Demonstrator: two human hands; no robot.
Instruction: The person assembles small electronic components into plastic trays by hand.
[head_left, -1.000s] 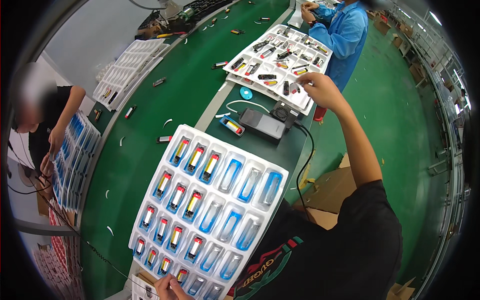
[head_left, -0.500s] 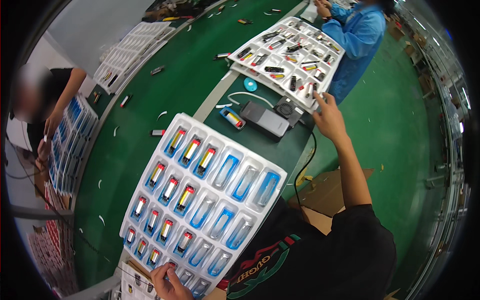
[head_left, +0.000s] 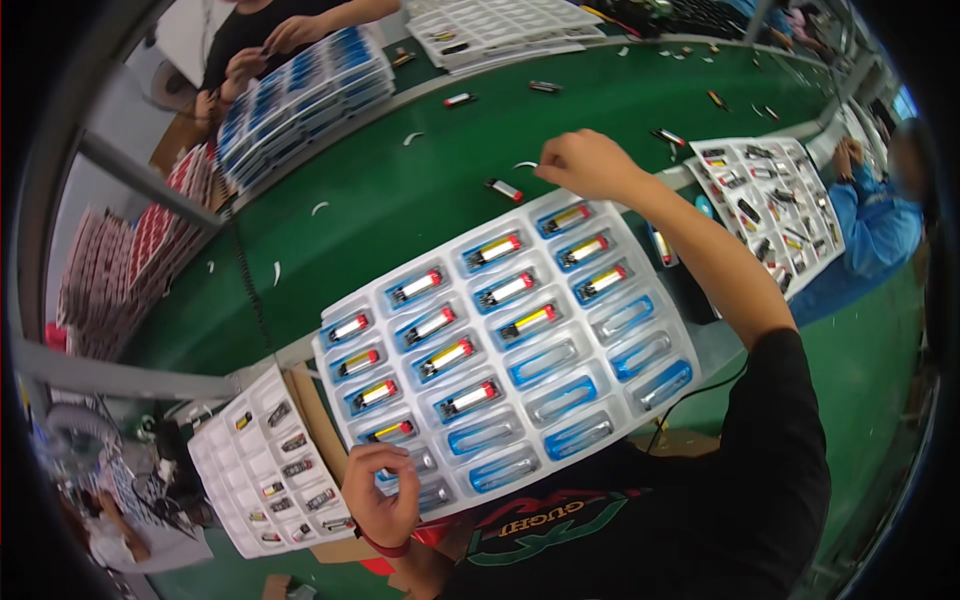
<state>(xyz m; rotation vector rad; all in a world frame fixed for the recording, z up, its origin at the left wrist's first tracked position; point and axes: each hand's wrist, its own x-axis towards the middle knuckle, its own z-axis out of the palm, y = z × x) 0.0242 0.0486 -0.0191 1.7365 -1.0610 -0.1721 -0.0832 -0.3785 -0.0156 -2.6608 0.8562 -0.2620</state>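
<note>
Some blue shells (head_left: pixel 563 400) are empty, more have batteries (head_left: pixel 508 290) — left fingers (head_left: pixel 380 456) half curled, right fingers (head_left: pixel 556 163) nearly closed — I can't tell what's held.

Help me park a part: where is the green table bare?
The green table is bare between two white scraps, a loose battery and the big tray. Crowded: around the right hand, by that battery and a third scrap.
</note>
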